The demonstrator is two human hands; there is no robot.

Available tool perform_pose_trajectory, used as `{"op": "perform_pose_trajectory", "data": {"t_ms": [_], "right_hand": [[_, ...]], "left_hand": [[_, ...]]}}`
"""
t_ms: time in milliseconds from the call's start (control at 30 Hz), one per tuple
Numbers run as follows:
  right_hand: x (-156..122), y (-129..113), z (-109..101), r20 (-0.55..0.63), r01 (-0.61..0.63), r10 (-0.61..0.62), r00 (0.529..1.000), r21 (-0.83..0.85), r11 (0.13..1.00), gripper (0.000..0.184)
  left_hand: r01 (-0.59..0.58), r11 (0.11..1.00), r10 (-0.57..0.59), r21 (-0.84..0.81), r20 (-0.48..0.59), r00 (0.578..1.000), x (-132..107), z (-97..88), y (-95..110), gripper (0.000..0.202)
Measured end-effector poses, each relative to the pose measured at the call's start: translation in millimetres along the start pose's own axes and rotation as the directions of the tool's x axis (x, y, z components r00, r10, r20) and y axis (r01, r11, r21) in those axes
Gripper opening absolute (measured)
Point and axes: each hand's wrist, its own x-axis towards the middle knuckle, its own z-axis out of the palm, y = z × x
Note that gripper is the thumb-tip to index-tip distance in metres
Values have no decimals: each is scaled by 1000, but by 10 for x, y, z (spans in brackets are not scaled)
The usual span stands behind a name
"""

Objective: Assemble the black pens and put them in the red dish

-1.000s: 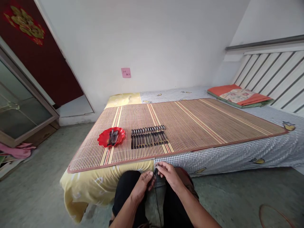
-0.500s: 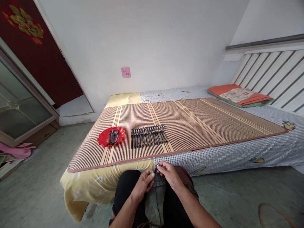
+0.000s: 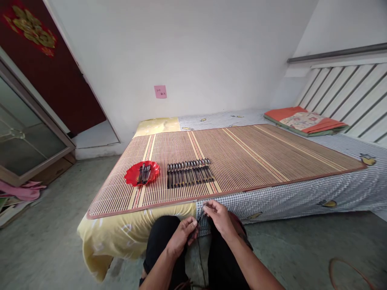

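In front of my knees, my left hand [image 3: 184, 233] is closed round a slim dark pen [image 3: 199, 218], mostly hidden by the fingers; its thin end points up toward the other hand. Just above and to the right, my right hand [image 3: 216, 213] pinches thumb and fingertips together on a small part too hidden to name. On the mat beyond, several black pens [image 3: 190, 173] lie side by side in a neat row. To their left a red scalloped dish [image 3: 130, 177] holds a few more pens [image 3: 145, 174].
A striped bamboo mat [image 3: 242, 161] covers the bed, over a yellow cloth [image 3: 121, 237] and a checked sheet [image 3: 290, 201]. Folded orange fabric [image 3: 302, 119] lies at the far right by a white slatted headboard [image 3: 347, 92]. A pink note [image 3: 160, 92] is on the wall.
My right hand has moved slightly up and to the right, away from my left hand, so more of the thin dark end shows between them. The row and dish are unchanged.
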Motion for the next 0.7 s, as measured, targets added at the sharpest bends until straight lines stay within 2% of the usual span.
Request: {"op": "perform_pose_trajectory", "data": {"t_ms": [100, 200, 300, 367, 500, 600, 700], "right_hand": [[150, -146, -239, -171, 68, -63, 983, 23, 997, 36], [301, -306, -545, -354, 139, -119, 928, 31, 990, 42], [313, -383, -701, -431, 178, -154, 889, 16, 984, 45], [228, -365, -653, -369, 157, -151, 917, -12, 987, 42], [2, -221, -308, -156, 86, -91, 984, -33, 996, 38], [-79, -124, -68, -74, 32, -33, 997, -5, 999, 38], [-78, -95, 30, -32, -4, 4, 999, 27, 1000, 34]], "left_hand": [[2, 1000, -2, -5, 9, 1000, -22, 7, 12, 48], [-18, 1000, 18, -15, -3, 1000, -30, 21, 28, 47], [-52, 998, 51, -26, -39, 998, -18, 29, 44, 45], [-69, 997, 67, -26, -71, 995, -6, 26, 50, 45], [-64, 998, 62, -23, -107, 992, 5, 7, 39, 45], [-37, 999, 35, -25, -111, 993, -4, -6, 23, 50], [-24, 999, 20, -30, -117, 993, -18, -12, 21, 51]]}}
